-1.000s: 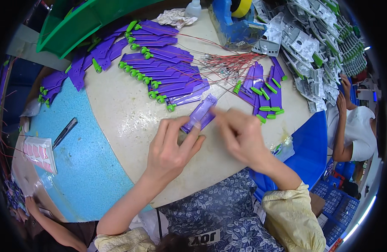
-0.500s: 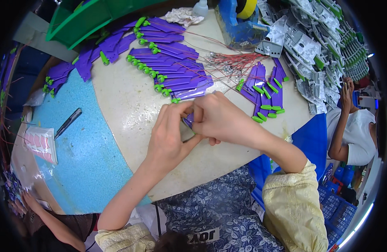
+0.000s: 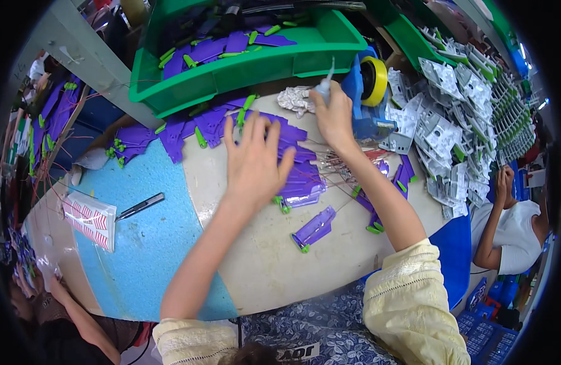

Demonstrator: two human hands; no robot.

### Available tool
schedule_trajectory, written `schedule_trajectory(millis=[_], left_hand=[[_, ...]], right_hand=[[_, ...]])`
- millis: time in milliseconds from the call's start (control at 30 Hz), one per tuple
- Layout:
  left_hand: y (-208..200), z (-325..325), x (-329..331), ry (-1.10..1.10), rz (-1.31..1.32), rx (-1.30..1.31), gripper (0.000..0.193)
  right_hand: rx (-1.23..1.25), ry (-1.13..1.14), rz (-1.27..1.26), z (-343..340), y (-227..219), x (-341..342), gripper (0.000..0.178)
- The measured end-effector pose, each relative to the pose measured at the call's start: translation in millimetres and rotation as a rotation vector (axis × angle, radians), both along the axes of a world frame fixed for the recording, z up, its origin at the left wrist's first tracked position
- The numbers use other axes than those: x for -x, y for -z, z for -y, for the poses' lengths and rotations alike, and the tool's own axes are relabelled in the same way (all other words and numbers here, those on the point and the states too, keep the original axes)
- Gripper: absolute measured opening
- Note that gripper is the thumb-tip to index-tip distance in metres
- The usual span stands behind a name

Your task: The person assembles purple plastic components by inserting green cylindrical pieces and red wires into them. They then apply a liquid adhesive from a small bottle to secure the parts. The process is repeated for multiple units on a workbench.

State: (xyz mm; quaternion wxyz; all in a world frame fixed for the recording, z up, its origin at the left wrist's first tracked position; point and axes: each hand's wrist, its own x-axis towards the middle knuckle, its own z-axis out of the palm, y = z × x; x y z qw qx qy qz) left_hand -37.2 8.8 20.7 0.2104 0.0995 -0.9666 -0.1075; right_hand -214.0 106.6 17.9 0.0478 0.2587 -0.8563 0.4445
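My right hand (image 3: 336,118) is closed around a small squeeze bottle (image 3: 322,89) with a thin nozzle pointing up, near the far side of the table. My left hand (image 3: 251,164) reaches over a row of flat purple plastic parts (image 3: 301,173) with green ends, its fingers spread and nothing gripped. Whether its fingertips touch the parts I cannot tell. One separate purple part (image 3: 315,229) with a green end lies nearer to me, a thin wire running from it. Thin red wires (image 3: 344,163) lie bunched beyond my right forearm, which hides some of them.
A green bin (image 3: 244,78) with more purple parts stands at the back, beside a crumpled tissue (image 3: 294,100) and a blue tape dispenser (image 3: 367,97). Grey plastic parts (image 3: 441,131) are piled at right. On the blue mat (image 3: 152,243) lie a pen (image 3: 140,206) and a packet (image 3: 90,220).
Both hands have left the purple part they held together; it now lies on the table. My right hand has taken hold of the bottle, and my left hand has moved over the row. The view has shifted.
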Motion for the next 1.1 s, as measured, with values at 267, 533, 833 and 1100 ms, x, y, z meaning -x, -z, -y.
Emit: schedule_trajectory(millis=[267, 533, 833, 1100], left_hand=[[-15.3, -60.3, -77.3, 0.003, 0.125, -0.330, 0.059], [-3.2, 21.8, -63.7, 0.137, -0.015, -0.263, 0.032], [6.4, 13.3, -80.4, 0.080, 0.000, -0.423, 0.036], [3.4, 11.0, -99.1, 0.074, -0.085, -0.464, 0.033]], right_hand=[[0.206, -0.348, 0.401, -87.4, -71.1, -99.2, 0.041], [0.203, -0.365, 0.797, -122.7, -58.2, -122.9, 0.049], [0.257, -0.364, 0.879, -123.7, -47.9, -124.0, 0.045], [0.278, -0.314, 0.874, -124.3, -47.5, -123.0, 0.043]])
